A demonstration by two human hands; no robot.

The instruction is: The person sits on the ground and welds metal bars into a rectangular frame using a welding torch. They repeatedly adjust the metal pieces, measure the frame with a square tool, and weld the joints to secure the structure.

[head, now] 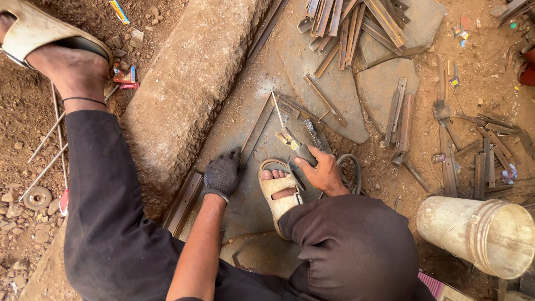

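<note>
The right hand (322,174) is bare, and its fingers (305,163) are curled shut around the dark handle of a welding electrode holder (298,146), thumb on the near side, knuckles toward the right. The holder lies near the middle of the scene, just beyond a sandalled foot (278,187); its long axis runs from the hand up and to the left, away from the person, with a thin electrode rod (278,111) carrying that line farther out toward the far left. A dark cable (351,167) loops behind the hand on its right side. The left hand (222,175) wears a dark knitted glove; its fingers are bent and bunched, pressing down on the near end of a long flat metal strip (257,129) that slants from the glove up and to the right; whether they actually close around it cannot be told. Strip and holder meet at an angle near the rod's far tip, over the grey stone slab (334,83) on the ground. To the left of the gloved hand runs a rough concrete kerb (189,83). Farther away a heap of cut metal angle pieces (351,25) lies on the slab, and at the near right a pale plastic bucket (479,231) rests on its side on the red earth.
</note>
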